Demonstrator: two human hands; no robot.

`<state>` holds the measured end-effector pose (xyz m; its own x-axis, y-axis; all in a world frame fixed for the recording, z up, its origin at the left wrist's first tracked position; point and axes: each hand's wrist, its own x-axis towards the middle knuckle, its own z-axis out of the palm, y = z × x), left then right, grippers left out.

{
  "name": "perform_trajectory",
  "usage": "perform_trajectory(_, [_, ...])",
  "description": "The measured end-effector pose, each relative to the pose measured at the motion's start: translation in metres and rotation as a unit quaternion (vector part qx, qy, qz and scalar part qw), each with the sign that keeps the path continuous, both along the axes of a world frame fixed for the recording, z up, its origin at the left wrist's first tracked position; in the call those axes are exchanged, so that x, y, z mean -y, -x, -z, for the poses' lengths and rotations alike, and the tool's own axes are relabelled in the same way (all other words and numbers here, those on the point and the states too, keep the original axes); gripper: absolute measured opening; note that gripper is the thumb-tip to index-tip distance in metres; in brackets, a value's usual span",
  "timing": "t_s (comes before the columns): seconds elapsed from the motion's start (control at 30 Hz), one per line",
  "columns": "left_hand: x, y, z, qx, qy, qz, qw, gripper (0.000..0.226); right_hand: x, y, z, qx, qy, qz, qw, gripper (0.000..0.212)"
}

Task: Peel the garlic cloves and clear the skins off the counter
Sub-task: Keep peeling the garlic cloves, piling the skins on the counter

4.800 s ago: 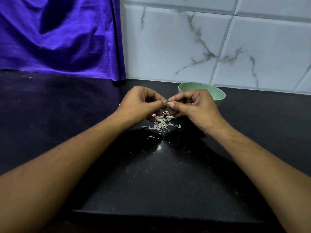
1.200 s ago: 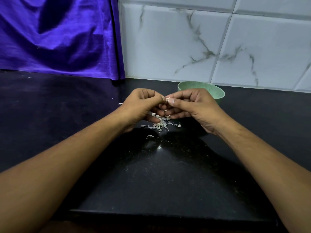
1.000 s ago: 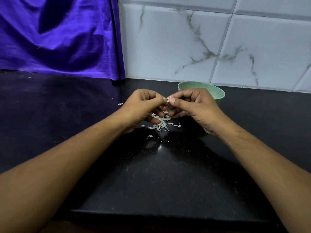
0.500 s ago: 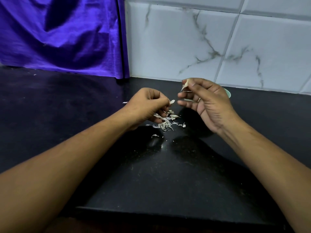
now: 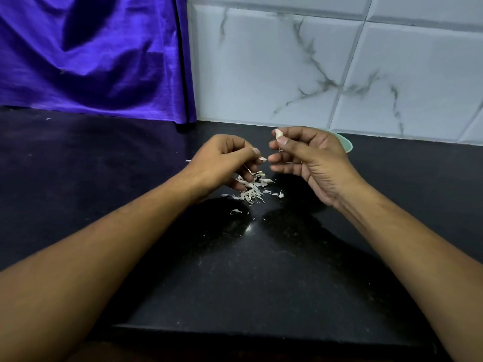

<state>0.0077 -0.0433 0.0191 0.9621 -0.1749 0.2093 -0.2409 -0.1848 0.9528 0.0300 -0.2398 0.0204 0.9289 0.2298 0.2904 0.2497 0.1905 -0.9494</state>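
Observation:
My right hand [image 5: 313, 163] pinches a small pale garlic clove [image 5: 278, 133] between thumb and forefinger, held up in front of the green bowl [image 5: 346, 145]. My left hand [image 5: 224, 163] hovers over a small heap of white garlic skins [image 5: 252, 190] on the black counter [image 5: 235, 270]; a scrap of skin [image 5: 262, 159] sits at its thumb and fingertips. The two hands are a little apart. The bowl is mostly hidden behind my right hand, so its contents cannot be seen.
A purple cloth [image 5: 91, 56] hangs at the back left, down to the counter. White marbled wall tiles [image 5: 313, 64] close the back. A stray skin flake [image 5: 188, 160] lies left of my left hand. The counter's front edge [image 5: 261, 333] runs near the bottom.
The hands, joined over the clove a second ago, have parted. My right hand has lifted the clove up and back toward the bowl. My left hand stays low over the skins.

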Motion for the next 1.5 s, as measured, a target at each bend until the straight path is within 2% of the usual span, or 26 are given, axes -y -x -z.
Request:
perform_trajectory(0.13, [-0.0010, -0.0004, 0.0014, 0.017, 0.000, 0.002, 1.000, 0.023, 0.0007, 0.0016, 0.0009, 0.013, 0.033, -0.003, 0.999, 0.019])
perform_trajectory(0.57, [-0.0023, 0.0012, -0.0014, 0.009, 0.036, 0.019, 0.999, 0.008, -0.0027, 0.0043, 0.0033, 0.072, 0.089, 0.009, 0.993, 0.018])
perform_trajectory(0.83, [-0.0026, -0.0003, 0.0023, 0.013, 0.024, 0.022, 0.999, 0.020, -0.0036, 0.0036, 0.0061, 0.168, 0.169, 0.016, 0.971, 0.017])
perform_trajectory(1.1, [-0.0044, -0.0010, 0.0007, 0.021, 0.040, 0.019, 0.999, 0.007, -0.0028, 0.0028, 0.0055, 0.128, 0.129, 0.016, 0.983, 0.015])
perform_trajectory(1.23, [-0.0045, -0.0007, 0.0001, 0.032, 0.038, 0.020, 0.999, 0.009, -0.0021, 0.0043, 0.0040, 0.106, 0.109, 0.017, 0.988, 0.014])
perform_trajectory(1.5, [-0.0042, -0.0016, 0.0018, 0.060, -0.003, 0.002, 0.998, 0.004, -0.0023, 0.0033, 0.0043, 0.118, 0.134, 0.041, 0.983, 0.013])
